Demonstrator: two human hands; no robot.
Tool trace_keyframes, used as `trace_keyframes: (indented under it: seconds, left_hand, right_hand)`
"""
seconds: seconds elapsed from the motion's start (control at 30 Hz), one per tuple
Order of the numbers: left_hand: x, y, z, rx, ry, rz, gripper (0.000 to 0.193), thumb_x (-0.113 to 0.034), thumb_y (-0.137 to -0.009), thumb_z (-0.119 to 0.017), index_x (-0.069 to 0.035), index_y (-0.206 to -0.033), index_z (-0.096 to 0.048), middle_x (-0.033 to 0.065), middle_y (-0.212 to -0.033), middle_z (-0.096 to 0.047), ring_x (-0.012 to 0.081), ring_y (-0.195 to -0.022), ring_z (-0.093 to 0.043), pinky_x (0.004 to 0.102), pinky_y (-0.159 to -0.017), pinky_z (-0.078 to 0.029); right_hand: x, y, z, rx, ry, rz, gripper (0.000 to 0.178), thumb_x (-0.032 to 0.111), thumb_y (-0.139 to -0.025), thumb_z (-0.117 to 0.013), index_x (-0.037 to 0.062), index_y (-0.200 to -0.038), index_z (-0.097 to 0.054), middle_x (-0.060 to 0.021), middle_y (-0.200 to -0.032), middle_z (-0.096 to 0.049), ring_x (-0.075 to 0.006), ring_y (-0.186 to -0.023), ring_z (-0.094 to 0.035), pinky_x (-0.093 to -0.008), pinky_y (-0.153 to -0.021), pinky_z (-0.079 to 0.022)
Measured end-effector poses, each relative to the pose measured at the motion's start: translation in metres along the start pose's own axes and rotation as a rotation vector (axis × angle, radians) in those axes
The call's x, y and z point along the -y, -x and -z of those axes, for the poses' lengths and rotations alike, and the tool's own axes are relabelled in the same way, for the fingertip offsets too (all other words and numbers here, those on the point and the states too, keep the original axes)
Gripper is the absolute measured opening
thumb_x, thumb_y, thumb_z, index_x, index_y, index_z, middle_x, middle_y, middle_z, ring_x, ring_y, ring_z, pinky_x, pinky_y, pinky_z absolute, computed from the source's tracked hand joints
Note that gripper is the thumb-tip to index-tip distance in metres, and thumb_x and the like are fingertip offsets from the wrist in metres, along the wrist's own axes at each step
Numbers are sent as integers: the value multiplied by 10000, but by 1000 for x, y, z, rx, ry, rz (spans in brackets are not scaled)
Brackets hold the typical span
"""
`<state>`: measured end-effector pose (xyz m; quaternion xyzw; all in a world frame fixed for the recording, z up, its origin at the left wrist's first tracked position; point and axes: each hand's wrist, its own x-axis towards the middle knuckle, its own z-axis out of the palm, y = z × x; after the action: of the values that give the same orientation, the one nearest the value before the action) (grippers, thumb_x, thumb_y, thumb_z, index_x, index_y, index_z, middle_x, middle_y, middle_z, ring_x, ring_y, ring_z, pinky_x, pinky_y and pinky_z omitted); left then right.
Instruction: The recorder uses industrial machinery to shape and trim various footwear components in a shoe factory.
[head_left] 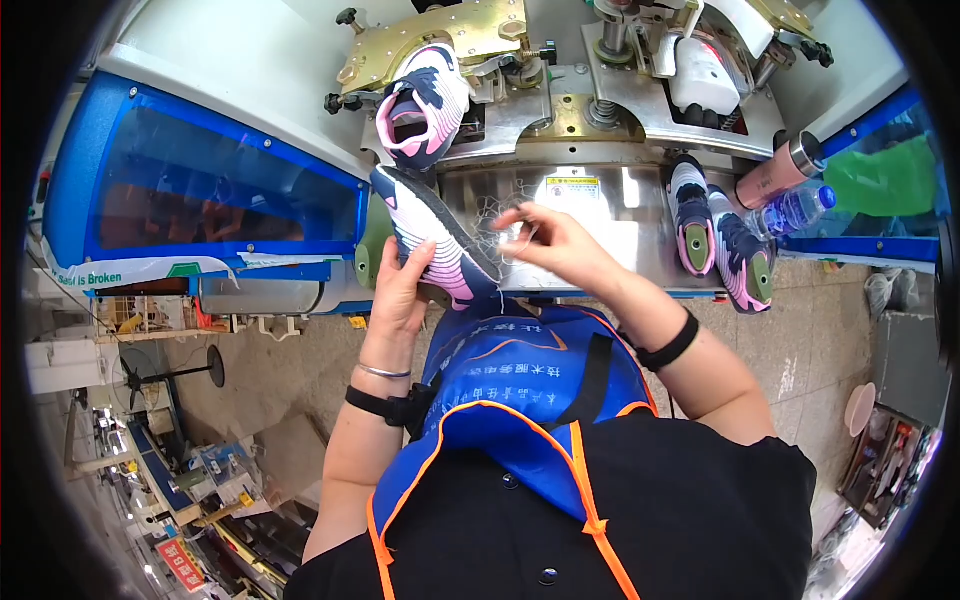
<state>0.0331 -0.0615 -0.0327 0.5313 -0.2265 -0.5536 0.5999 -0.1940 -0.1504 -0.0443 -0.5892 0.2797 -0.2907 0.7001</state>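
Head view: I am watching the left hand [400, 290] gripping a navy, white and pink sneaker [435, 235] at the steel machine ledge [610, 235], while the right hand [550, 240] is pinching thin laces [497, 215] just beside its top. Another sneaker [425, 105] is sitting on the press above.

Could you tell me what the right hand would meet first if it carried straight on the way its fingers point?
Probably the sneaker in the left hand; the right hand points left toward it, though depth is unclear.
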Motion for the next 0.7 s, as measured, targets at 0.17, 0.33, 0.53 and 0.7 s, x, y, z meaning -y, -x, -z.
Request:
trace_keyframes:
  seconds: [0.17, 0.33, 0.53, 0.7]
  left_hand:
    - [0, 4, -12, -30, 40, 11, 528, -79, -845, -726, -17, -1278, -429, 100, -1132, -595, 183, -1023, -604, 338, -888, -508]
    - [3, 5, -3, -84, 71, -10, 510, -97, -851, -726, -14, -1264, -438, 99, -1138, -594, 189, -1028, -601, 339, -888, -501]
    - [0, 8, 0, -93, 117, 2, 498, -126, -866, -718, -17, -1264, -440, 99, -1158, -587, 199, -1050, -592, 349, -895, -495]
    - [-2, 9, -3, -95, 126, 12, 504, -133, -870, -715, -19, -1274, -436, 97, -1168, -584, 196, -1059, -590, 347, -904, -491]
  right_hand:
    - [-6, -12, -15, 113, 99, -59, 204, 184, -891, -683, 40, -1005, -593, -6, -824, -609, -62, -723, -534, -231, -667, -449]
    - [-13, -8, -1, -71, 346, -48, 261, 298, -962, -569, 51, -1031, -520, -103, -841, -657, -211, -788, -634, -347, -713, -488]
    - [0, 7, -11, -17, 504, 81, 283, 330, -985, -508, 53, -1044, -506, -179, -852, -644, -372, -830, -633, -434, -724, -478]
    - [-12, 8, -20, 16, 478, 20, 274, 317, -980, -528, 46, -1021, -513, -183, -839, -641, -367, -817, -630, -429, -720, -475]
